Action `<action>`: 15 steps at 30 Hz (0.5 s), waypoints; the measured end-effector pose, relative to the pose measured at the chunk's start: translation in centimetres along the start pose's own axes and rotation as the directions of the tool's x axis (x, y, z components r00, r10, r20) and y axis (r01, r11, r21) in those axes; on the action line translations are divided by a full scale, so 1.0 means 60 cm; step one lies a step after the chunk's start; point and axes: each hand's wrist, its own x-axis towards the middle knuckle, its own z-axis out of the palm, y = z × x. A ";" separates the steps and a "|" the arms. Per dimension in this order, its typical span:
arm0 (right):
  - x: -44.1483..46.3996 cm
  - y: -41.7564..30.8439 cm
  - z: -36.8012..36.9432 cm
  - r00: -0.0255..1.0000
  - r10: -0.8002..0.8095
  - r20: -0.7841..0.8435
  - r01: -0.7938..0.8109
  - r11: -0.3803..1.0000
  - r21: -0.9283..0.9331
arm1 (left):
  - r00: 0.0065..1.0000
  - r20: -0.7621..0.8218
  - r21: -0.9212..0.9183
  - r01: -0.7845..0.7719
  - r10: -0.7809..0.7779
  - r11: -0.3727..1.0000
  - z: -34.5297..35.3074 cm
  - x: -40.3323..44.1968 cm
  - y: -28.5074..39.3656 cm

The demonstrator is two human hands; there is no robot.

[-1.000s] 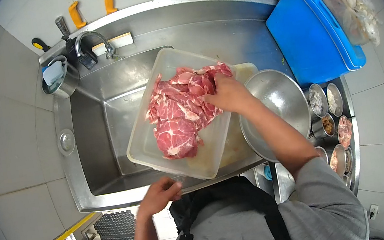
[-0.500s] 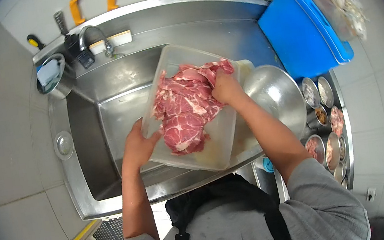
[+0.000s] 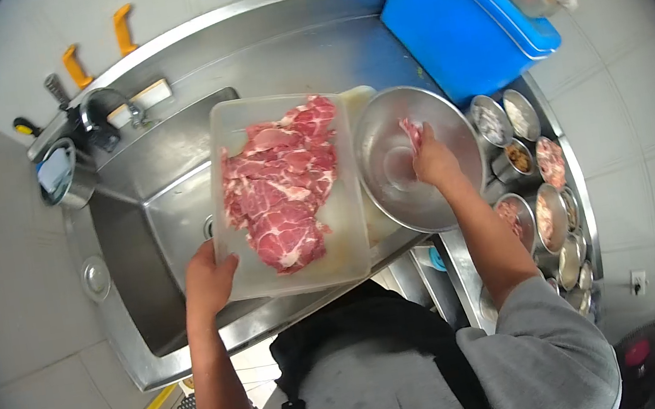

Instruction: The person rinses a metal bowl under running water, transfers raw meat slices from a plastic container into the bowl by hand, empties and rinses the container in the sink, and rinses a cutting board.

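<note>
A translucent plastic tub (image 3: 350, 243) holds a pile of raw sliced meat (image 3: 279, 190), pink with white fat. My left hand (image 3: 210, 279) grips the tub's left wall near its front corner, thumb over the rim. Right of the tub stands a wide steel mixing bowl (image 3: 386, 142). Over this bowl my right hand (image 3: 434, 160) is closed on a slice of meat (image 3: 412, 132), which sticks out beyond the fingers. The bowl's visible inside is bare metal.
Behind the tub's left side lies a steel sink (image 3: 175, 194) with a tap (image 3: 135, 113). A blue cooler box (image 3: 462, 27) stands at the back right. Several small steel bowls (image 3: 551, 215) of ingredients line the right side. A steel canister (image 3: 74, 186) is at the left corner.
My right hand has moved right, from the meat in the tub to over the steel bowl, carrying a slice. The tub now sits straighter, with my left hand still on it. The view has shifted.
</note>
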 end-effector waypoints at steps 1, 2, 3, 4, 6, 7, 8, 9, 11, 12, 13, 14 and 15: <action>-0.018 -0.026 -0.004 1.000 -0.009 0.024 0.008 0.999 0.052 | 1.000 -0.018 0.018 -0.022 0.022 1.000 0.004 -0.003 0.004; -0.034 -0.053 -0.011 0.999 -0.039 0.037 0.036 0.997 0.066 | 0.999 -0.031 0.037 -0.037 0.038 0.999 0.008 -0.009 0.006; -0.058 -0.088 -0.027 0.975 -0.200 -0.093 0.213 0.965 0.155 | 0.999 -0.033 -0.010 -0.007 0.006 1.000 0.016 -0.010 -0.004; -0.077 -0.120 -0.033 0.914 -0.330 -0.236 0.381 0.897 0.222 | 0.999 -0.048 0.002 0.006 -0.006 1.000 0.025 -0.016 -0.006; -0.089 -0.181 -0.028 0.679 -0.710 -0.189 0.730 0.624 0.278 | 0.896 -0.358 0.437 -0.088 0.264 0.895 0.054 -0.026 0.009; -0.084 -0.218 -0.012 0.665 -0.747 -0.019 0.704 0.618 0.350 | 0.765 -0.437 0.652 -0.093 0.473 0.753 0.062 -0.033 0.054; -0.084 -0.253 0.006 0.620 -0.770 0.148 0.669 0.618 0.412 | 0.762 -0.443 0.652 -0.087 0.472 0.753 0.071 -0.041 0.073; -0.097 -0.279 0.011 0.563 -0.819 0.111 0.746 0.561 0.359 | 0.773 -0.416 0.596 -0.166 0.479 0.785 0.079 -0.048 0.087; -0.125 -0.319 0.031 0.491 -0.867 0.084 0.815 0.491 0.308 | 0.841 -0.350 0.514 -0.196 0.413 0.835 0.100 -0.056 0.076; -0.145 -0.327 0.054 0.479 -0.878 0.016 0.874 0.478 0.080 | 0.842 -0.356 0.514 -0.186 0.405 0.837 0.109 -0.061 0.072; -0.159 -0.333 0.076 0.454 -0.890 -0.049 0.876 0.456 -0.158 | 0.925 -0.285 0.535 -0.066 0.253 0.842 0.118 -0.063 0.071; -0.164 -0.334 0.098 0.461 -0.886 -0.048 0.871 0.463 -0.164 | 0.974 -0.205 0.564 0.038 0.095 0.825 0.127 -0.060 0.071; -0.161 -0.331 0.119 0.503 -0.864 0.002 0.859 0.500 -0.110 | 0.959 -0.235 0.533 -0.006 0.156 0.846 0.134 -0.057 0.060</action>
